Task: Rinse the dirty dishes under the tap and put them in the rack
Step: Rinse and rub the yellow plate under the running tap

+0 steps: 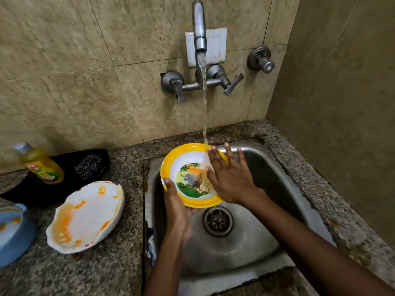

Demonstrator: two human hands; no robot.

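**Bowl under the tap, over the sink**

Your left hand grips the yellow-rimmed bowl from below, thumb hooked over its near-left rim. Your right hand lies flat, fingers straight, on its right side. Tap water strikes the far rim. It tilts above the sink, drain uncovered beneath. A stained plate overhangs nothing, resting left on the counter.

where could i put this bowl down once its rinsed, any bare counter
Bare granite lies right of the sink, toward the corner wall. Left is crowded: stained plate, blue dish, soap bottle, black tray. No rack in view.
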